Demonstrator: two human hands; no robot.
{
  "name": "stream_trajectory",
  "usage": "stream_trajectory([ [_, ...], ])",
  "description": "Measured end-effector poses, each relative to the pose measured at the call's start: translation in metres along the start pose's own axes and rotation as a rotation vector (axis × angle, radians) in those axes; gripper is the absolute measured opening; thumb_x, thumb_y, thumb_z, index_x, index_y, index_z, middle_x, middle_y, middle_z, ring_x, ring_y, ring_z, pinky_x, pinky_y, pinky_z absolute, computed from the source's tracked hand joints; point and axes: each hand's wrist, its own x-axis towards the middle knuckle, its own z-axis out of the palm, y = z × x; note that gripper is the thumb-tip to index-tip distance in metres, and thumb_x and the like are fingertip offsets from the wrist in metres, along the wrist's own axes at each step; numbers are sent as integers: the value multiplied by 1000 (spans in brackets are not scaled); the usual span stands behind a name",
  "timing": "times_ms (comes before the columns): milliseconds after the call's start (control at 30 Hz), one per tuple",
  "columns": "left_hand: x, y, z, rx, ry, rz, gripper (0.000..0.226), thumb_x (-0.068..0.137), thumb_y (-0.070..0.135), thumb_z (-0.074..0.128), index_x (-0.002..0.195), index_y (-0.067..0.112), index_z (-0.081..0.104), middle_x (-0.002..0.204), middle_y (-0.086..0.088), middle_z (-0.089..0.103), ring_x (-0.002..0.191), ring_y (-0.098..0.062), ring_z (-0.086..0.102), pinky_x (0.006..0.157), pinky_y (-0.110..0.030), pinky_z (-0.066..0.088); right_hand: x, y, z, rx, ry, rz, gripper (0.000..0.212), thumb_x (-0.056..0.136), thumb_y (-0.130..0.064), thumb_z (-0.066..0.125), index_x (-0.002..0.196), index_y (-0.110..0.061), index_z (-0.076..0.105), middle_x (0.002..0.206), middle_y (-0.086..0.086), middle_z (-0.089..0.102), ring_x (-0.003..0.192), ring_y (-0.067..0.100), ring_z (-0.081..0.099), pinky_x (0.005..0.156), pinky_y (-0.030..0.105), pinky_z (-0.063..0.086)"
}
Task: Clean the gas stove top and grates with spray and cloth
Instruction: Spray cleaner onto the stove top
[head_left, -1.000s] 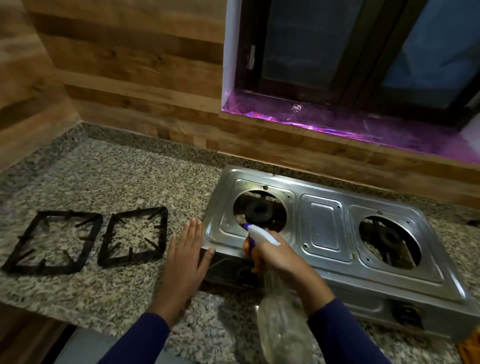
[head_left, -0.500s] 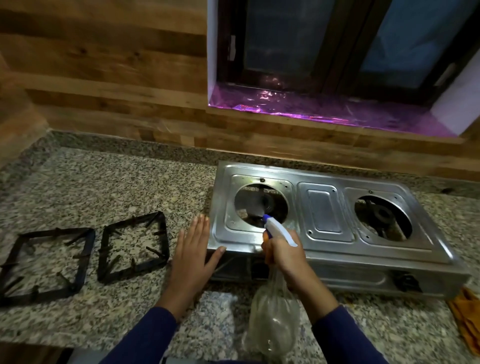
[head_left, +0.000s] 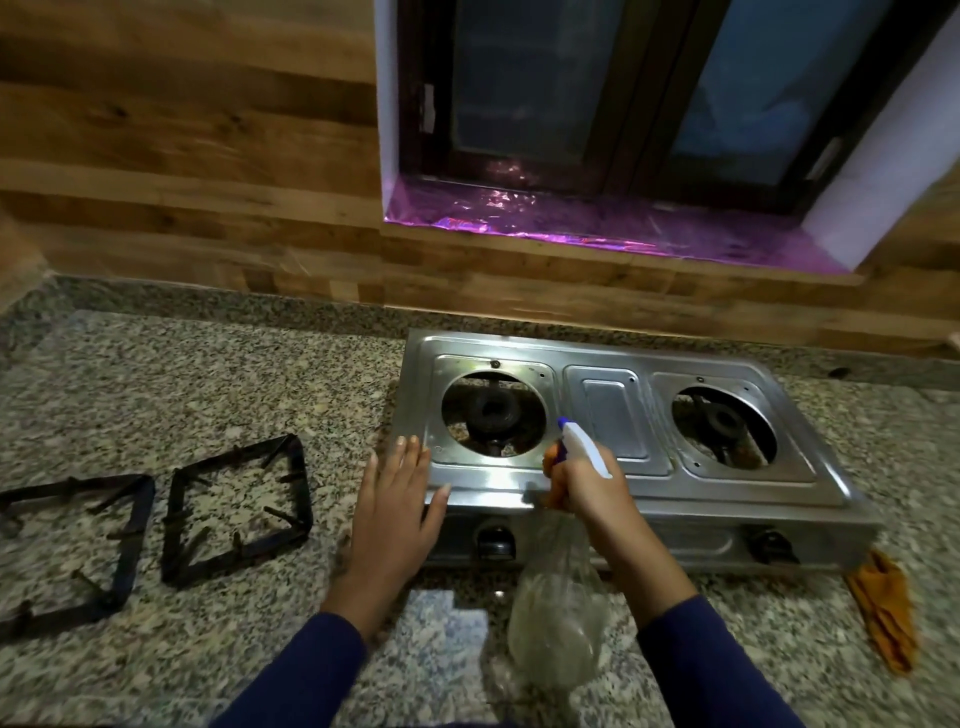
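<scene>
A steel two-burner gas stove (head_left: 613, 415) sits on the granite counter (head_left: 208, 374), its burner openings bare. My right hand (head_left: 592, 483) grips a clear spray bottle (head_left: 558, 618) by its white and blue trigger head, the nozzle pointing over the stove between the left burner and the middle panel. With straight fingers, my left hand (head_left: 392, 509) lies flat against the stove's front left corner. Two black square grates (head_left: 236, 506) (head_left: 67, 545) lie side by side on the counter to the left. An orange cloth (head_left: 883, 608) lies crumpled by the stove's front right corner.
A wood-panelled wall runs behind the counter, with a dark window and a purple-lined sill (head_left: 597, 223) above the stove. Two black knobs (head_left: 496, 540) (head_left: 769, 545) show on the stove's front. Bare granite stretches behind the grates.
The spray nozzle has moved right, from over the left burner toward the middle panel. My left hand stays at the stove's corner. The camera has shifted, showing the orange cloth.
</scene>
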Motion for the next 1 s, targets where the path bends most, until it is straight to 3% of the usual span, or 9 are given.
stream_trajectory([
  [67, 1, 13, 2, 4, -18, 18, 63, 99, 50, 25, 144, 13, 46, 152, -5, 43, 146, -19, 29, 120, -42, 10, 0, 0, -8, 25, 42, -6, 10, 61, -9, 53, 58, -17, 49, 59, 7, 42, 50, 19, 40, 48, 26, 34],
  [167, 1, 33, 9, 31, -41, 64, 62, 98, 48, 28, 142, 9, 48, 148, -8, 47, 142, -22, 37, 117, -42, 13, 6, 7, -27, 50, 76, 6, 42, 83, 4, 41, 48, -18, 44, 49, 2, 33, 42, 15, 32, 39, 17, 31],
  [333, 3, 76, 26, 19, -112, 163, 63, 99, 49, 25, 146, 10, 42, 152, -8, 42, 144, -22, 33, 117, -43, 16, 9, 15, -69, 63, 71, 77, 26, 70, 5, 45, 60, -17, 55, 62, 9, 50, 52, 20, 49, 51, 34, 49],
  [500, 12, 132, 52, -10, -170, 288, 62, 98, 50, 29, 144, 11, 45, 152, -7, 43, 145, -21, 32, 117, -42, 18, 9, 23, -118, 84, 107, 99, 33, 81, 11, 40, 60, -15, 43, 49, 1, 32, 42, 15, 29, 42, 17, 22],
  [567, 15, 160, 62, -10, -184, 331, 63, 98, 50, 28, 145, 11, 44, 151, -8, 43, 144, -22, 33, 117, -42, 19, 7, 26, -150, 66, 108, 117, 36, 72, 17, 39, 58, -15, 46, 52, 1, 41, 47, 16, 37, 40, 17, 25],
  [667, 20, 203, 77, -21, -204, 404, 64, 99, 50, 28, 146, 11, 42, 152, -8, 42, 144, -22, 33, 117, -41, 17, -1, 32, -205, 108, 153, 134, 38, 70, 19, 43, 71, -15, 59, 68, 2, 57, 63, 17, 51, 47, 22, 34],
  [767, 26, 249, 95, -29, -235, 486, 65, 98, 52, 29, 147, 11, 40, 153, -8, 40, 145, -22, 31, 117, -42, 17, -8, 41, -269, 105, 277, 65, 29, 68, 13, 49, 72, -13, 60, 64, -1, 55, 59, 16, 49, 48, 21, 36],
  [900, 33, 305, 116, -23, -262, 558, 65, 97, 51, 34, 146, 8, 42, 153, -10, 40, 144, -23, 34, 116, -43, 19, -4, 59, -357, 155, 632, -47, 31, 72, 8, 56, 85, -17, 68, 76, 1, 63, 65, 15, 58, 56, 28, 45],
  [1000, 35, 336, 129, -37, -258, 565, 65, 97, 50, 33, 145, 7, 43, 152, -11, 42, 144, -24, 34, 116, -43, 20, 8, 71, -414, 96, 869, -169, 29, 72, 6, 59, 95, -12, 63, 79, 0, 57, 66, 13, 53, 58, 28, 42],
])
